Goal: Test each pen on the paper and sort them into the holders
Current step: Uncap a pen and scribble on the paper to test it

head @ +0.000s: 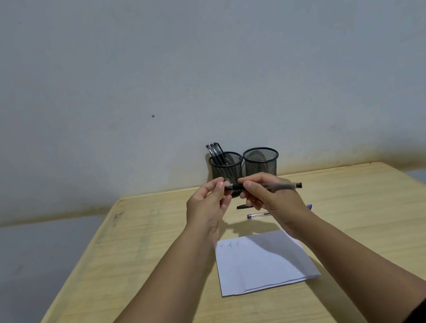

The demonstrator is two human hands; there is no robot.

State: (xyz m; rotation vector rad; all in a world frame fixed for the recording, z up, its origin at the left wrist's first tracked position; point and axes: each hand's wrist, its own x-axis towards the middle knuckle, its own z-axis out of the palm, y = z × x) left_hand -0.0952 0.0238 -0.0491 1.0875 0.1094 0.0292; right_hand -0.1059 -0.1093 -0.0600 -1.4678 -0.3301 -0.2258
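Both hands hold one black pen (280,185) level above the table, in front of the holders. My right hand (267,197) grips its barrel, and my left hand (209,204) pinches its left end, where the cap sits. Two black mesh holders stand at the table's far edge: the left holder (226,169) has three dark pens in it, the right holder (261,161) looks empty. A white paper (262,261) with three small scribbles along its top lies below my hands. A blue-capped clear pen (257,215) lies beyond the paper, partly hidden by my right hand. Another dark pen (243,206) shows between my hands.
The light wooden table (140,272) reaches to a grey wall (190,66). Its left edge runs diagonally, with grey floor (26,263) beyond it.
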